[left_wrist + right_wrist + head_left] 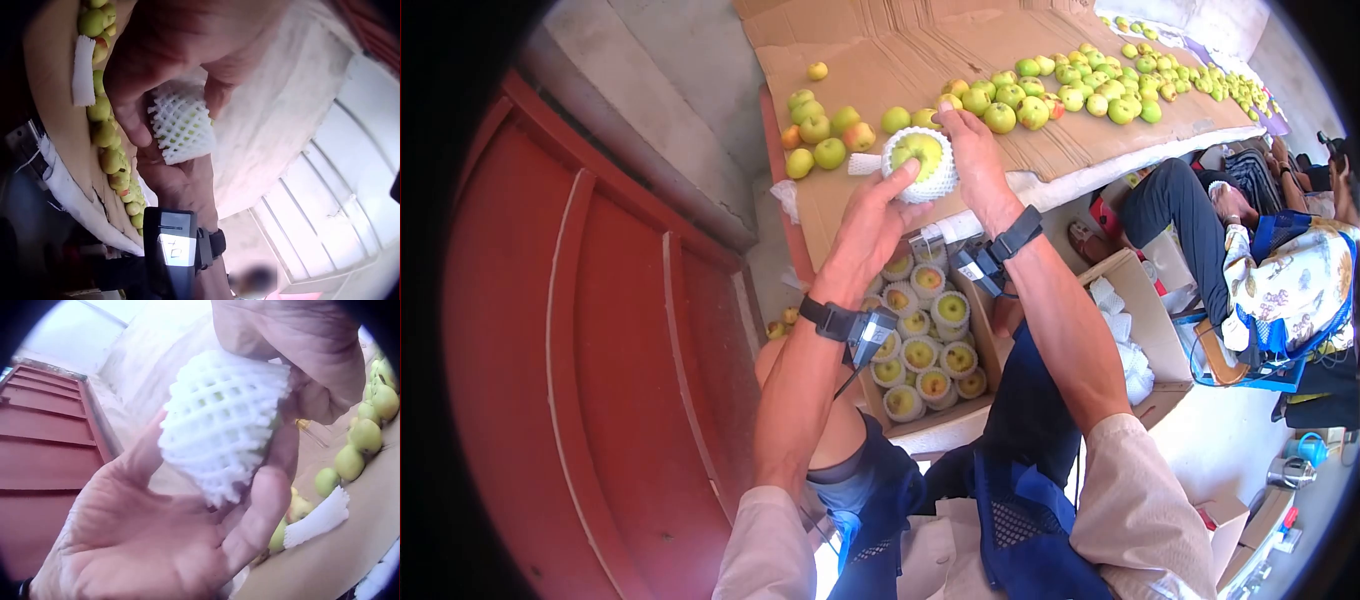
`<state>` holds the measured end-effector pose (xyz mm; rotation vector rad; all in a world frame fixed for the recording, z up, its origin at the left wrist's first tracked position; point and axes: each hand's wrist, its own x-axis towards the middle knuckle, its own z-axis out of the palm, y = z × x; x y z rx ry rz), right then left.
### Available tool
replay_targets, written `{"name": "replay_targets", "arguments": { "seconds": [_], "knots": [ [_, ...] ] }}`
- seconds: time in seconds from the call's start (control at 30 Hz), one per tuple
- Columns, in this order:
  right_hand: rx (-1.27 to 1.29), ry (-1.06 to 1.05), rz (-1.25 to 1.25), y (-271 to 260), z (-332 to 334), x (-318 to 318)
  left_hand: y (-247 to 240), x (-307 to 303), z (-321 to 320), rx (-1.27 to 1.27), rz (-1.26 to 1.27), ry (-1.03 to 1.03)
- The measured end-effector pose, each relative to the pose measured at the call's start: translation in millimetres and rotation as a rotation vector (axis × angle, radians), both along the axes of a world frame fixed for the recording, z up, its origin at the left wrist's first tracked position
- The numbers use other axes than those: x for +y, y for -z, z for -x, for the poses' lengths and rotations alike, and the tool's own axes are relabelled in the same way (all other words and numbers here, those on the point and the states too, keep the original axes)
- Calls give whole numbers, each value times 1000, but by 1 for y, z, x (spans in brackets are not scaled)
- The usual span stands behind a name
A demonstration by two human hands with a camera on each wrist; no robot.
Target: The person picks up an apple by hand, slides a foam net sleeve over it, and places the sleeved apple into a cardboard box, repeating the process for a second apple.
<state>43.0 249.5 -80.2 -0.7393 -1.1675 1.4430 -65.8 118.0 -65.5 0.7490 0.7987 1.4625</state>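
A green apple [927, 150] sits inside a white foam net [943, 184], its top showing through the opening in the head view. My left hand [868, 222] holds it from the near left, thumb over the net's rim. In the right wrist view that hand's palm faces up and its fingers bend round the white mesh. My right hand [977, 165] grips the net's other side with curled fingers, partly hidden in the right wrist view [306, 356]. Another foam net [864, 164], flattened, lies on the cardboard close by.
Loose apples [1000, 117] spread along the cardboard-covered table [870, 60]. Below my hands, a carton [992, 345] holds several netted apples in rows. To the right, another carton [1168, 350] contains white foam nets. A red door [600, 330] stands left; a seated person [1285, 270] is at right.
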Motion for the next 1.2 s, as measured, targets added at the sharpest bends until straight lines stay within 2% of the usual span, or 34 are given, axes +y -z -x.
{"name": "replay_targets", "arguments": {
  "seconds": [0.2,0.37,0.57,0.63,0.73,0.8,0.9,0.97,1.0,1.03,1.07,1.13,1.17,1.2],
  "knots": [
    [29,110,7,6,-1,5,4,2,0,-73,5,36],
    [128,89,17,1,2,2,2,0,-1,-188,1,67],
    [126,88,22,-5,-6,-4,4,-2,1,-80,-31,93],
    [95,90,19,-1,-7,-2,1,-2,0,31,-68,73],
    [86,88,-13,13,-6,9,3,2,2,49,-99,44],
    [-145,37,-308,27,-10,21,5,2,6,49,-99,19],
    [-312,-72,-218,11,-18,17,2,-3,17,123,-70,-23],
    [-322,-120,-253,-5,-26,-4,2,-5,29,264,-88,38],
    [-321,-159,-309,-11,-29,-11,4,-6,36,257,-72,32],
    [-256,-316,-279,-11,-33,-11,6,-8,42,308,-38,44],
    [-263,-328,-261,-7,-34,-14,12,-11,46,357,-4,59],
    [-497,-286,-432,-17,-41,-37,11,-20,46,383,34,30],
    [-645,-482,-357,-42,-53,-53,12,-23,49,419,44,56],
    [-644,-493,-349,-36,-51,-54,14,-25,53,456,54,82]
  ]
}}
